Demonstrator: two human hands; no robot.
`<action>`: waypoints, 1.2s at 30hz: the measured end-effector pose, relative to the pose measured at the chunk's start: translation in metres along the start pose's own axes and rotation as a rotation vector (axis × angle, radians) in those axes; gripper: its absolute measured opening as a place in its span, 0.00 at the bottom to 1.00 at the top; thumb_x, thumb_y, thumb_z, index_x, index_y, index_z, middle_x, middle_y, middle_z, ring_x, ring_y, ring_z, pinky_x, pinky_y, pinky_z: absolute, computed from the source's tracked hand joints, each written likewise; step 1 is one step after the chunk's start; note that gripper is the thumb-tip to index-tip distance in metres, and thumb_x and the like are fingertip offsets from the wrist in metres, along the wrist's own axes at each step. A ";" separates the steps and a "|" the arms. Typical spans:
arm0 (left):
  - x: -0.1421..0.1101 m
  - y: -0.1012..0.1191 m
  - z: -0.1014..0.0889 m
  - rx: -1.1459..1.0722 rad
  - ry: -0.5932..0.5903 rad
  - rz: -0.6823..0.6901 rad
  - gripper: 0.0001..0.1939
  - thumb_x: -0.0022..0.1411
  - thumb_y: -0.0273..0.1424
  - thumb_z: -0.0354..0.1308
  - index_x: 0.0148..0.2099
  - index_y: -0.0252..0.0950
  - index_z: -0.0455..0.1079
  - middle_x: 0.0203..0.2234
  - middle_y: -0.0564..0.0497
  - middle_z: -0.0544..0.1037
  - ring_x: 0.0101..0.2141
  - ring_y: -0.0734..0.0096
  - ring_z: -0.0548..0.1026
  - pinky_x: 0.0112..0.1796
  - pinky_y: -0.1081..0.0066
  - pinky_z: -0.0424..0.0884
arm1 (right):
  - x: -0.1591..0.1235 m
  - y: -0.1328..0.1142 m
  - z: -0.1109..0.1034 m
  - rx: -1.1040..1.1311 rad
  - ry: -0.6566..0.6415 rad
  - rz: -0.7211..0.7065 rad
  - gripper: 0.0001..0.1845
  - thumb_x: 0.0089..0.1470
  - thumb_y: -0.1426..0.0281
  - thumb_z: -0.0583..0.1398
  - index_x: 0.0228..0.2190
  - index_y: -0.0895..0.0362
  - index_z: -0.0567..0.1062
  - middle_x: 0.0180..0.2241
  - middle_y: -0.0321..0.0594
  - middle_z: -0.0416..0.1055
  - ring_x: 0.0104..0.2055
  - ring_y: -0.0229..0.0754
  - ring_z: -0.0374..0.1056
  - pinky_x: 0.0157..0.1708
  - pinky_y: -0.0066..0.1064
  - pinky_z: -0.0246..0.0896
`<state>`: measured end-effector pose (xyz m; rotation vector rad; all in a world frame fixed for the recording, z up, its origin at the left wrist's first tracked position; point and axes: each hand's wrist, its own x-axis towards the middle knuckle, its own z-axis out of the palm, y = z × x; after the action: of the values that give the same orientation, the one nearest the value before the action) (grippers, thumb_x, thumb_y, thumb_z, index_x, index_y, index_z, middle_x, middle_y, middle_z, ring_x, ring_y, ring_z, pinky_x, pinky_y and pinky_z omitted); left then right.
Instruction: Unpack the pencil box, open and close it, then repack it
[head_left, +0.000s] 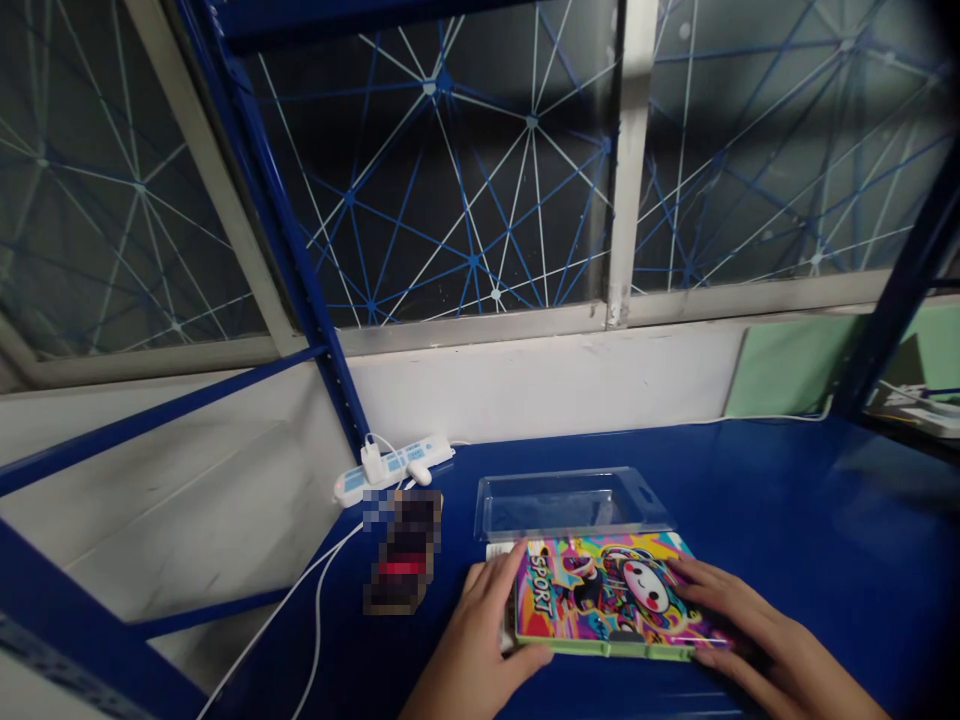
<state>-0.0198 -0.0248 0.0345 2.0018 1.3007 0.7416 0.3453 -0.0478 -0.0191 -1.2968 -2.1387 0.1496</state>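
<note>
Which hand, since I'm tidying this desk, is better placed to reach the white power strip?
Left, probably. The left hand is at the left edge of the colourful case, on the side nearest the white power strip. The right hand is at the case's far side, farther away.

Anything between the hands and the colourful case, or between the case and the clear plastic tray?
Nothing between the hands: the left hand and right hand are both on the colourful case. Toward the clear plastic tray, only a white strip shows, at the case's far left corner.
</note>
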 end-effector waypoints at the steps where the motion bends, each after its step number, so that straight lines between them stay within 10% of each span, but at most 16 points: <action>1: 0.000 0.001 0.000 -0.003 -0.008 -0.008 0.51 0.53 0.23 0.65 0.72 0.53 0.46 0.64 0.50 0.64 0.64 0.59 0.61 0.64 0.59 0.58 | 0.001 0.001 -0.001 -0.010 -0.009 0.001 0.23 0.60 0.61 0.62 0.56 0.45 0.73 0.62 0.40 0.66 0.63 0.52 0.62 0.58 0.41 0.64; 14: -0.004 0.003 0.001 0.020 -0.026 -0.063 0.56 0.52 0.23 0.64 0.73 0.54 0.38 0.68 0.51 0.59 0.67 0.58 0.56 0.64 0.56 0.56 | 0.011 0.003 -0.009 0.126 0.001 0.041 0.20 0.56 0.58 0.65 0.51 0.44 0.78 0.55 0.40 0.75 0.59 0.51 0.69 0.55 0.37 0.68; 25: -0.003 -0.005 0.004 0.065 -0.056 -0.070 0.60 0.48 0.25 0.66 0.74 0.49 0.35 0.67 0.44 0.59 0.67 0.51 0.56 0.64 0.52 0.55 | 0.030 0.004 0.003 0.284 0.142 0.507 0.29 0.58 0.44 0.54 0.29 0.54 0.81 0.28 0.37 0.80 0.30 0.48 0.75 0.28 0.29 0.71; 36: -0.004 -0.002 0.004 0.088 -0.088 -0.106 0.64 0.44 0.25 0.67 0.74 0.48 0.30 0.68 0.45 0.58 0.69 0.49 0.51 0.65 0.48 0.50 | 0.018 0.018 0.009 0.325 0.302 0.480 0.27 0.57 0.51 0.60 0.52 0.53 0.76 0.45 0.39 0.80 0.45 0.49 0.77 0.41 0.30 0.74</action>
<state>-0.0195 -0.0286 0.0304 1.9929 1.3971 0.5492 0.3481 -0.0211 -0.0254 -1.4995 -1.4548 0.4487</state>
